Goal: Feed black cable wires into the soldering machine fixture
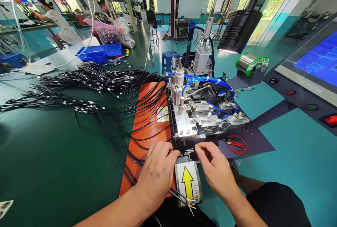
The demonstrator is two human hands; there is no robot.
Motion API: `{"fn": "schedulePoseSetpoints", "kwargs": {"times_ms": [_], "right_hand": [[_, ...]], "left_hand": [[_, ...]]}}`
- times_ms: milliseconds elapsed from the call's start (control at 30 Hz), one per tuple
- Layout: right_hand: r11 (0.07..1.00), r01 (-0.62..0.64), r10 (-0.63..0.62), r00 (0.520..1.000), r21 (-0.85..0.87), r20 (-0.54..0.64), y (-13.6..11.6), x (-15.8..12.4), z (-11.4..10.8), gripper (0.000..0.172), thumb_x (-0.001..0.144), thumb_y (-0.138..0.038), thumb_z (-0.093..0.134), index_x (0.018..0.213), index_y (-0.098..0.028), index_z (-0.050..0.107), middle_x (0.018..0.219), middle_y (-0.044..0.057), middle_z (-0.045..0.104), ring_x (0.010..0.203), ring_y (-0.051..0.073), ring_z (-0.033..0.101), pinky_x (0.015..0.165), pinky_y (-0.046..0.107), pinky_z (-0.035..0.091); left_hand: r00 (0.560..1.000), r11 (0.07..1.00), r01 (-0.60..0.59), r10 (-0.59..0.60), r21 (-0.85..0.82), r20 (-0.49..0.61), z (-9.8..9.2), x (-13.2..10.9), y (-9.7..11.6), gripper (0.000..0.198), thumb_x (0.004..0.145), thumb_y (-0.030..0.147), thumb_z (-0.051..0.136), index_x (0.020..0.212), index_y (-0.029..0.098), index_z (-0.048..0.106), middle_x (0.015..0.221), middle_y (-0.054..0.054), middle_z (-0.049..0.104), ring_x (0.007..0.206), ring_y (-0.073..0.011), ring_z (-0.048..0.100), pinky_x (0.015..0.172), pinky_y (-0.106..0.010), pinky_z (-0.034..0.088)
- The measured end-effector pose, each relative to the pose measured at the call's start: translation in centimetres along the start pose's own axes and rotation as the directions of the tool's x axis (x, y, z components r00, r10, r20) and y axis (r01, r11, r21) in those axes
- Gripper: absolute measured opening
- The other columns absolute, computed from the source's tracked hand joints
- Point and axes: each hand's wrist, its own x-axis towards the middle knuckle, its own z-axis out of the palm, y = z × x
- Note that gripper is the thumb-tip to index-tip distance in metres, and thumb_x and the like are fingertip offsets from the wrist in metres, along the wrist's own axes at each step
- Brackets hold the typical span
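Flanking thin multicoloured wires (190, 150), two curled bare hands (158, 164).

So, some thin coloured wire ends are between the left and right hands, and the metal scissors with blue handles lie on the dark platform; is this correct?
Not quite: the head view shows the metal scissors with red handles, not blue, on the dark platform. Thin coloured wire ends are between the left hand and right hand.
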Motion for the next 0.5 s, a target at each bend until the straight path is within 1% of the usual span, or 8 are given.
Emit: {"fn": "schedulePoseSetpoints", "kwargs": {"times_ms": [33, 100, 167, 233, 300, 367, 433, 500], "right_hand": [[0.999, 0.044, -0.045, 0.999, -0.024, -0.021, -0.3, -0.7, -0.1, 0.023, 0.100, -0.038, 0.048, 0.091, -0.023, 0.064, 0.087, 0.003, 0.062, 0.078, 0.019, 0.059, 0.071, 0.029, 0.046], [0.981, 0.181, -0.180, 0.983, -0.061, 0.033, -0.9, -2.5, 0.0, 0.017, 0.099, -0.032, 0.049, 0.095, -0.024, 0.063, 0.089, 0.004, 0.063, 0.078, 0.019, 0.060, 0.071, 0.029, 0.048], [0.902, 0.415, -0.397, 0.906, -0.118, 0.149, -1.4, -4.2, 0.6, 0.012, 0.097, -0.025, 0.051, 0.097, -0.022, 0.062, 0.086, 0.005, 0.064, 0.076, 0.019, 0.061, 0.068, 0.029, 0.049], [0.776, 0.573, -0.542, 0.820, -0.263, 0.185, -1.5, -5.5, 1.4, 0.010, 0.094, -0.022, 0.053, 0.098, -0.021, 0.062, 0.079, 0.005, 0.063, 0.068, 0.020, 0.060, 0.060, 0.029, 0.047], [0.659, 0.627, -0.590, 0.773, -0.416, 0.232, -1.3, -6.4, 2.3, 0.013, 0.092, -0.019, 0.053, 0.099, -0.020, 0.063, 0.074, 0.004, 0.064, 0.061, 0.019, 0.060, 0.054, 0.029, 0.045], [0.597, 0.614, -0.577, 0.776, -0.516, 0.256, -0.9, -6.9, 2.9, 0.012, 0.091, -0.017, 0.052, 0.095, -0.021, 0.063, 0.070, 0.002, 0.063, 0.056, 0.018, 0.060, 0.050, 0.029, 0.042], [0.595, 0.587, -0.544, 0.797, -0.548, 0.263, -0.6, -7.1, 3.1, 0.012, 0.090, -0.016, 0.052, 0.084, -0.022, 0.060, 0.066, 0.001, 0.062, 0.053, 0.017, 0.059, 0.047, 0.029, 0.040], [0.635, 0.588, -0.518, 0.805, -0.501, 0.288, -0.6, -7.1, 3.0, 0.015, 0.090, -0.016, 0.052, 0.079, -0.022, 0.058, 0.067, 0.000, 0.062, 0.054, 0.016, 0.060, 0.046, 0.028, 0.040]], "left_hand": [[1.000, 1.000, 0.010, -0.010, 0.000, 0.021, -0.2, 0.0, 0.1, 0.019, 0.094, 0.011, 0.050, 0.104, 0.015, 0.066, 0.095, -0.009, 0.056, 0.089, -0.0251, 0.049, 0.077, -0.040, 0.041], [0.997, 1.000, 0.024, -0.024, 0.003, 0.068, -0.5, -0.1, 0.3, 0.019, 0.094, 0.011, 0.051, 0.105, 0.016, 0.066, 0.092, -0.008, 0.054, 0.086, -0.0250, 0.047, 0.076, -0.040, 0.041], [0.995, 0.999, 0.034, -0.035, 0.013, 0.098, -0.7, -0.1, 0.5, 0.020, 0.093, 0.011, 0.051, 0.106, 0.016, 0.066, 0.090, -0.008, 0.053, 0.084, -0.0249, 0.046, 0.075, -0.041, 0.042], [0.992, 0.999, 0.041, -0.044, 0.031, 0.116, -0.9, -0.1, 0.6, 0.022, 0.092, 0.010, 0.050, 0.106, 0.016, 0.066, 0.088, -0.007, 0.052, 0.083, -0.0248, 0.046, 0.074, -0.041, 0.043], [0.989, 0.997, 0.043, -0.051, 0.058, 0.136, -0.8, -0.1, 0.6, 0.026, 0.092, 0.008, 0.048, 0.110, 0.016, 0.065, 0.088, -0.007, 0.052, 0.082, -0.0249, 0.046, 0.074, -0.042, 0.044], [0.987, 0.996, 0.046, -0.056, 0.075, 0.151, -0.7, -0.1, 0.6, 0.027, 0.092, 0.007, 0.046, 0.110, 0.015, 0.064, 0.088, -0.007, 0.052, 0.082, -0.0249, 0.046, 0.074, -0.043, 0.045], [0.991, 0.998, 0.041, -0.047, 0.052, 0.126, -0.7, -0.1, 0.7, 0.027, 0.093, 0.007, 0.044, 0.111, 0.013, 0.063, 0.088, -0.008, 0.053, 0.083, -0.0246, 0.047, 0.076, -0.044, 0.046], [0.998, 1.000, 0.004, -0.002, -0.026, 0.063, -0.9, -0.3, 0.8, 0.026, 0.095, 0.008, 0.044, 0.113, 0.013, 0.062, 0.088, -0.008, 0.054, 0.083, -0.0234, 0.048, 0.076, -0.043, 0.047]]}}
